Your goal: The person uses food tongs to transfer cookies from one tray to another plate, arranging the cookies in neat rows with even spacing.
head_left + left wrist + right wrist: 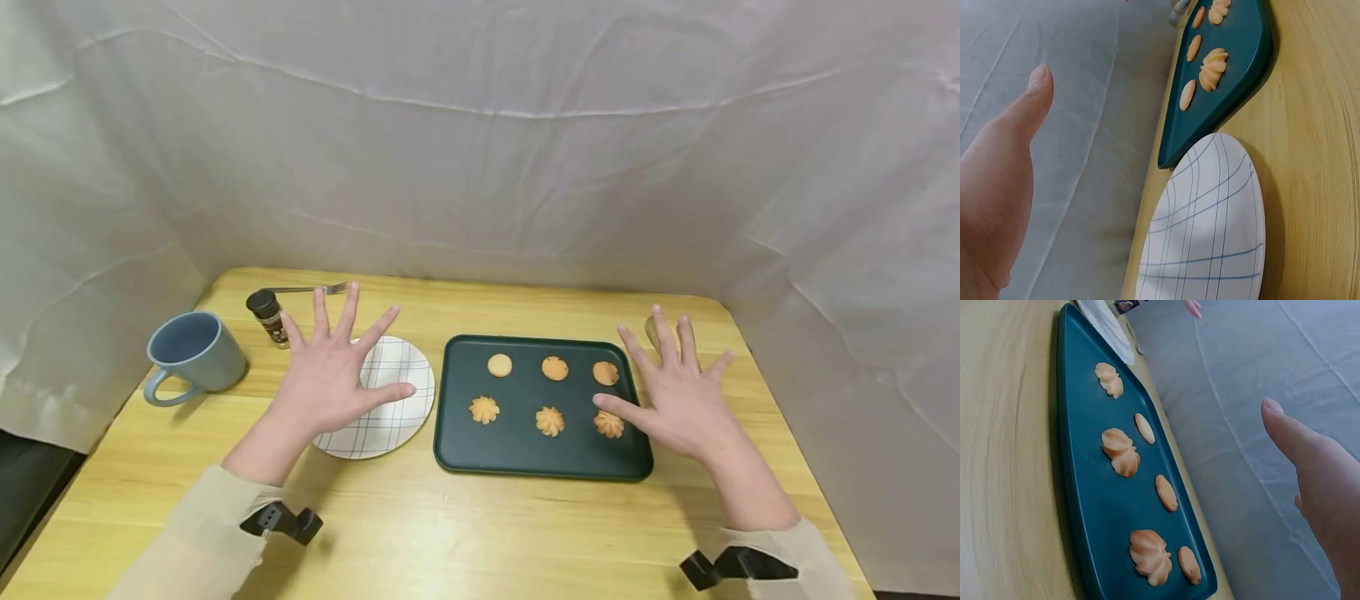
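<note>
Left hand [330, 375]: fingers spread wide, holding nothing, hovering over the checked plate [397, 417]. Right hand [678, 396]: fingers spread, holding nothing, over the right edge of the dark green tray [517, 450]. Tray holds six cookies [550, 420] in two rows. Mug [193, 354] at nine o'clock of the plate; spice jar [270, 317] and fork [311, 289] at eleven.

My head camera looks forward and down from above the wooden table [480, 517], taking in its whole top against the white backdrop. My left wrist view sits low and close, skimming the checked plate [1210, 231]. My right wrist view skims the green tray [1094, 506] at lower left. All three share that tray.
</note>
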Available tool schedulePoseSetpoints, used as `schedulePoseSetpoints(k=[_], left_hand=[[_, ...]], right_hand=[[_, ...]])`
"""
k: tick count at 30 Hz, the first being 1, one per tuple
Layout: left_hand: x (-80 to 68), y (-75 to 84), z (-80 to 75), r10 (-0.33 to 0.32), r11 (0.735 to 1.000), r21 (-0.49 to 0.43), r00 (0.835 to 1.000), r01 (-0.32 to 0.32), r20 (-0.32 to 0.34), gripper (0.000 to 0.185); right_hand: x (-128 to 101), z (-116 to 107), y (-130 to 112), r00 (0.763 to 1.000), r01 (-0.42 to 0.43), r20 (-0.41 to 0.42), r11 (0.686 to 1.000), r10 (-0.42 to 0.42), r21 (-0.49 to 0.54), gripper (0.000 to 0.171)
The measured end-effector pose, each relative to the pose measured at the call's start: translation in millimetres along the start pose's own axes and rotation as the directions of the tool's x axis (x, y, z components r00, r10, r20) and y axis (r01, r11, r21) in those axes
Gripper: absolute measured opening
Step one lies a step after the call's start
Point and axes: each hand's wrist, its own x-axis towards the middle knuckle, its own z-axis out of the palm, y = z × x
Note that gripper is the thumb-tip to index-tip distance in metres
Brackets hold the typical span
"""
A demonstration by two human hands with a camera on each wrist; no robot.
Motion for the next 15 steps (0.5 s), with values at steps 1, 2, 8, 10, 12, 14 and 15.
schedulePoseSetpoints(k=[1, 2, 8, 10, 12, 14, 15], left_hand=[[-1.1, -1.7, -0.4, -0.005, 1.000, -0.002, 1.000, 0.005, -0.005, 0.109], [-2.1, -3.6, -0.6, -0.009, 1.000, -0.003, 1.000, 0.009, -0.010, 0.109], [-7.3, -12.2, -0.6, -0.046, 0.998, -0.053, 0.999, 0.045, -0.015, 0.106], [-9.5, -14.4, -0.5, -0.059, 0.995, -0.079, 0.998, 0.058, -0.004, 0.105], [-12.2, -16.3, -0.7, -0.076, 0.991, -0.107, 0.997, 0.076, 0.004, 0.104], [-15.5, -17.9, -0.8, -0.093, 0.988, -0.126, 0.996, 0.093, 0.009, 0.104], [-17.2, -18.6, -0.4, -0.099, 0.986, -0.134, 0.995, 0.100, 0.013, 0.103]], right_hand=[[-1, 0, 1, 1.000, 0.000, -0.001, 1.000, 0.000, 0.004, 0.107], [-1, 0, 3, 1.000, -0.001, -0.004, 1.000, 0.001, 0.009, 0.107], [-5, -1, 14, 0.999, -0.016, -0.032, 0.999, 0.017, 0.033, 0.106], [-8, -1, 19, 0.999, -0.023, -0.043, 0.999, 0.025, 0.040, 0.106], [-9, -1, 23, 0.998, -0.031, -0.050, 0.998, 0.033, 0.050, 0.106], [-12, 0, 27, 0.998, -0.039, -0.054, 0.997, 0.042, 0.067, 0.105], [-13, 1, 29, 0.997, -0.044, -0.055, 0.996, 0.048, 0.079, 0.104]])
